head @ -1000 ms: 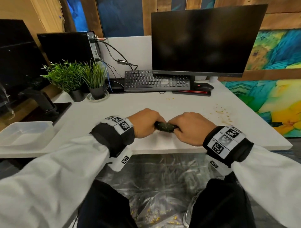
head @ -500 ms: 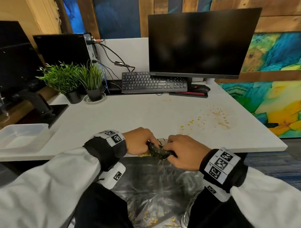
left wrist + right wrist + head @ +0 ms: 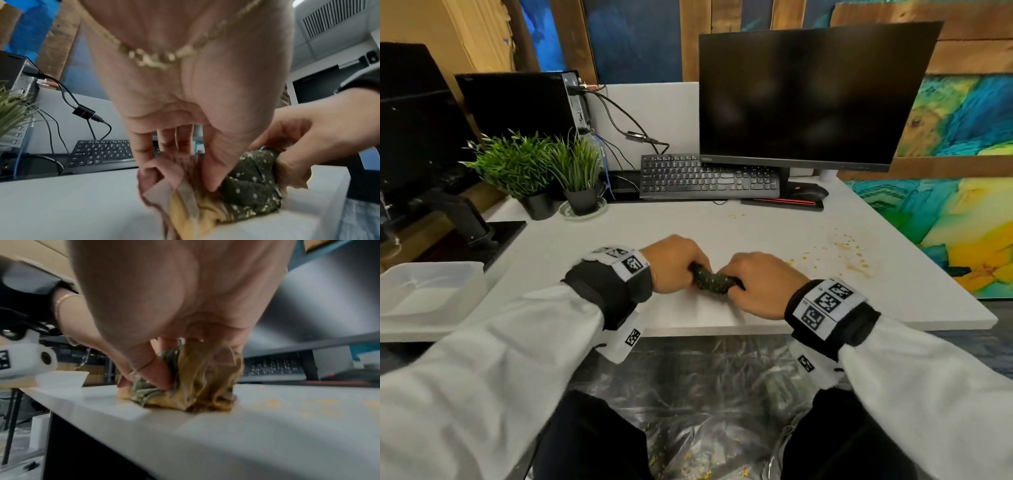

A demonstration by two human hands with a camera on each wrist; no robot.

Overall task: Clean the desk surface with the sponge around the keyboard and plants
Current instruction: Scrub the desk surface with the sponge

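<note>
Hands (image 3: pixel 681 263) moved sponge (image 3: pixel 714 281) back onto desk (image 3: pixel 619 233).

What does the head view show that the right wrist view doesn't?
Head only: two potted plants, yellow crumbs right of the hands, and the sponge's dark speckled top.
Right wrist only: the sponge's crumpled yellow underside pressed on the desk.
Both: left hand and right hand gripping the sponge, the keyboard and monitor.

Office desk w/ monitor (image 3: pixel 815 92), keyboard (image 3: pixel 709 176), PC tower (image 3: pixel 524 102), potted plants (image 3: pixel 534 164).
</note>
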